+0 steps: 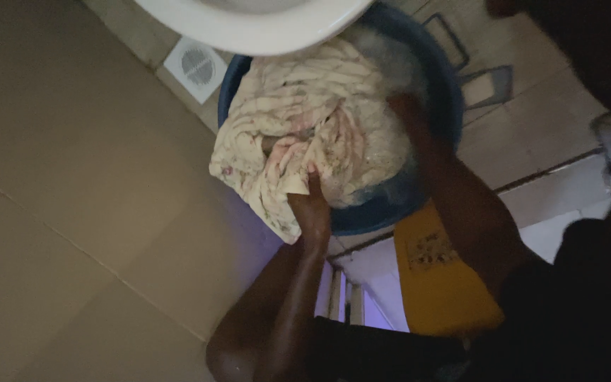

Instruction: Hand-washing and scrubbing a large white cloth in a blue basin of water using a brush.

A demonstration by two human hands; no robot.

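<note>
Left hand (311,206): fingers closed, gripping a fold of the cloth (305,127) at the basin's near edge; forearm bent at the elbow, reaching up to it.
Right hand (406,113): blurred, pressed into the cloth; how far open, cannot tell; arm stretched out.
Cloth: cream, patterned, wet, heaped in the blue basin (438,85) on the floor, one end hanging over the rim.

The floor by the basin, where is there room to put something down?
Bare tiles lie left of the blue basin, below the floor drain. It is crowded at the basin: cloth fills it, both hands work there, and a yellow bag sits beside it.
</note>
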